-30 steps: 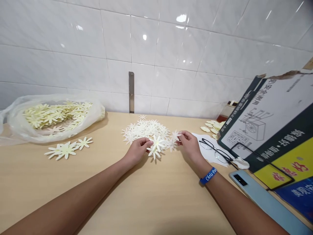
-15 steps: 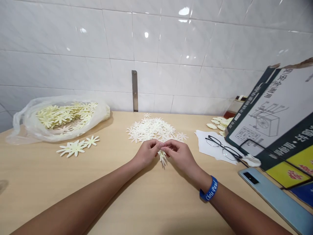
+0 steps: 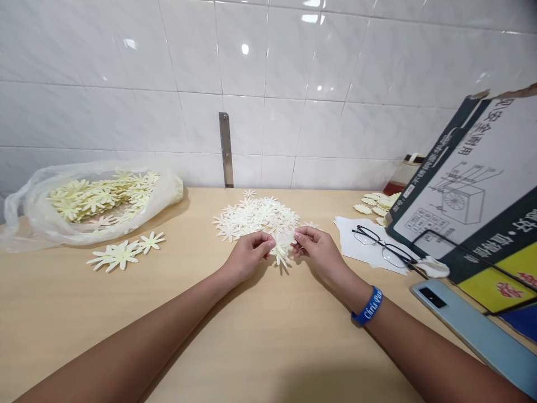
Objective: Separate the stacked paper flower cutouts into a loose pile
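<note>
Over the surface (image 3: 235, 341), the left hand (image 3: 248, 257) pinches a cream flower cutout (image 3: 281, 256) in its fingers; the right hand (image 3: 321, 250) pinches a blurred, whiter cutout (image 3: 287, 236) beside it. Just behind lies a flower pile (image 3: 254, 217).

- Table (image 3: 235, 347): pale, wood-toned top seen.
- Bag (image 3: 171, 193) laid at left, toward the back.
- Flowers (image 3: 121, 254) grouped just in front of bag, partly overlapped.
- Pile (image 3: 247, 217) of white flowers heaped mid-table, toward the back.
- Paper (image 3: 344, 238) spread right of pile.
- Scalloped pieces (image 3: 380, 202) clustered behind paper.
- Phone (image 3: 474, 327) laid back-up at right.
</note>
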Motion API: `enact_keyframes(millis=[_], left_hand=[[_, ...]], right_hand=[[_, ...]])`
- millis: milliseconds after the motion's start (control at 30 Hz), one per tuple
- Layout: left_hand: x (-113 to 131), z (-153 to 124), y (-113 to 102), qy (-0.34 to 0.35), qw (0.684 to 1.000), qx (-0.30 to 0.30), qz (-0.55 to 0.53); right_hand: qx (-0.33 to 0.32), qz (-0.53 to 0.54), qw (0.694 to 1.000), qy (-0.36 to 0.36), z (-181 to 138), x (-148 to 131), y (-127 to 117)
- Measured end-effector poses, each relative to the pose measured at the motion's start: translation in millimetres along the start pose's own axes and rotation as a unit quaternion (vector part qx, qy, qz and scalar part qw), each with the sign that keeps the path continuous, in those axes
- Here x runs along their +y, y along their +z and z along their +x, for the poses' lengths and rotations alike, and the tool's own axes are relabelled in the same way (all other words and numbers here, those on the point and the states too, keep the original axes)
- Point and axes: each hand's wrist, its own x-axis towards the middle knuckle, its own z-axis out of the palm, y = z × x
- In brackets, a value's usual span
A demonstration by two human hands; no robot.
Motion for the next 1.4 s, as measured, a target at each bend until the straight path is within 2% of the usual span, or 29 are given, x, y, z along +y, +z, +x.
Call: enact_keyframes(millis=[133, 300, 367, 433, 567, 633, 700, 800, 900, 1000, 1067, 1167, 1233, 1300, 1400], left_hand=[[-2, 2, -2, -0.010, 0.999, 0.036, 0.000], [-3, 2, -3, -0.024, 0.999, 0.045, -0.002], [-4, 2, -3, -0.023, 0.999, 0.044, 0.003], [-3, 1, -3, -0.016, 0.999, 0.040, 0.012], [-2, -1, -3, 0.011, 1.000, 0.027, 0.007], [-2, 0, -3, 0.019, 1.000, 0.022, -0.004], [-3, 1, -3, 0.018, 0.999, 0.028, -0.015], [-3, 2, -5, 0.011, 0.999, 0.050, -0.018], [-2, 1, -5, 0.008, 0.998, 0.067, -0.005], [0, 0, -3, 0.007, 0.998, 0.068, -0.012], [0, -1, -1, 0.009, 0.998, 0.059, -0.024], [1, -3, 2, 0.004, 0.999, 0.032, -0.030], [3, -4, 3, -0.005, 1.000, 0.018, -0.024], [5, -5, 4, -0.010, 1.000, 0.013, -0.026], [9, -7, 4, -0.013, 0.998, -0.006, -0.058]], right_hand=[[0.040, -0.011, 0.999, -0.023, 10, 2, -11], [0.128, -0.068, 0.988, -0.043, 17, 0, -21], [0.137, -0.078, 0.986, -0.048, 14, -3, -19], [0.096, -0.083, 0.991, -0.042, 7, -7, -13], [-0.058, -0.111, 0.992, 0.004, -9, -11, 4], [-0.091, -0.129, 0.987, 0.007, -11, -11, 6], [-0.070, -0.139, 0.988, 0.008, -7, -9, 2], [0.017, -0.170, 0.985, 0.005, 6, -7, -14], [0.083, -0.261, 0.958, -0.087, 13, -9, -26], [0.105, -0.328, 0.917, -0.203, 8, -15, -22], [0.072, -0.309, 0.923, -0.218, -1, -18, -12], [-0.063, -0.216, 0.966, -0.125, -16, -18, 7], [-0.115, -0.180, 0.974, -0.078, -23, -14, 16], [-0.124, -0.164, 0.977, -0.056, -25, -8, 20], [-0.103, -0.136, 0.985, -0.040, -20, -2, 15]])
